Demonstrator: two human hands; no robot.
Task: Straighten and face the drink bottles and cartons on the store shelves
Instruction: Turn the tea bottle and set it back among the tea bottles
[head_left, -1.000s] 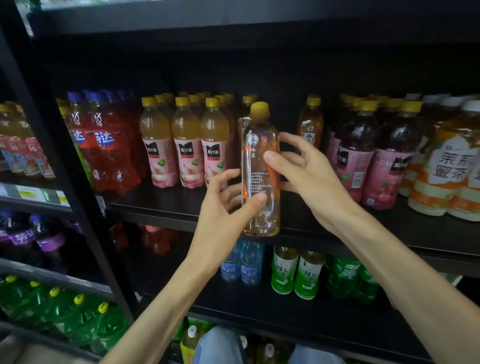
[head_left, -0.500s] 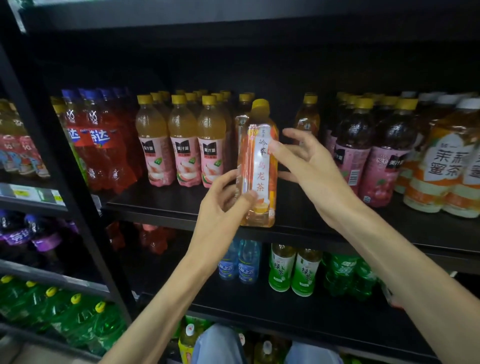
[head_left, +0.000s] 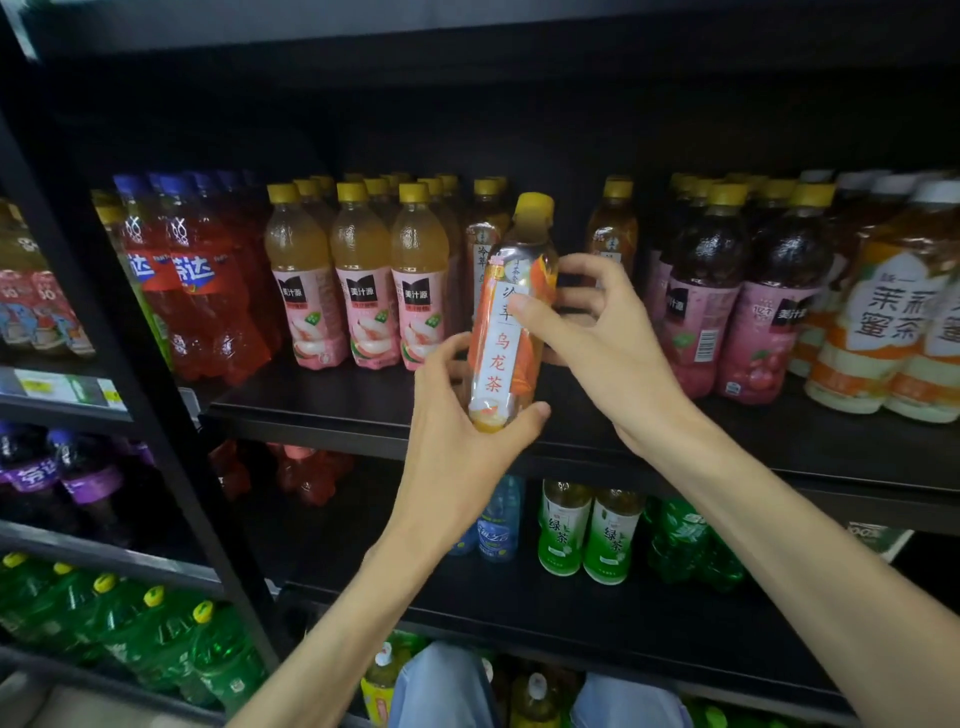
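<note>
In the middle of the frame, both hands are curling their fingers around a tilted oolong tea bottle (head_left: 506, 317), left hand (head_left: 457, 447) low, right hand (head_left: 602, 332) high.

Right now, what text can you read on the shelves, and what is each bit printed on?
"冷萃 乌龙茶": white label strip of the orange-labelled tea bottle gripped by left hand and right hand.
"美汁源": black patches on the pink-labelled peach juice bottles.
"绿茶": green-labelled tea bottles on the lower shelf.
"茉莉蜜茶", partly cut off: white-and-orange labelled bottles.
"达": red soda bottles, the rest hidden.
Price tags and barcodes: too blurred.
</note>
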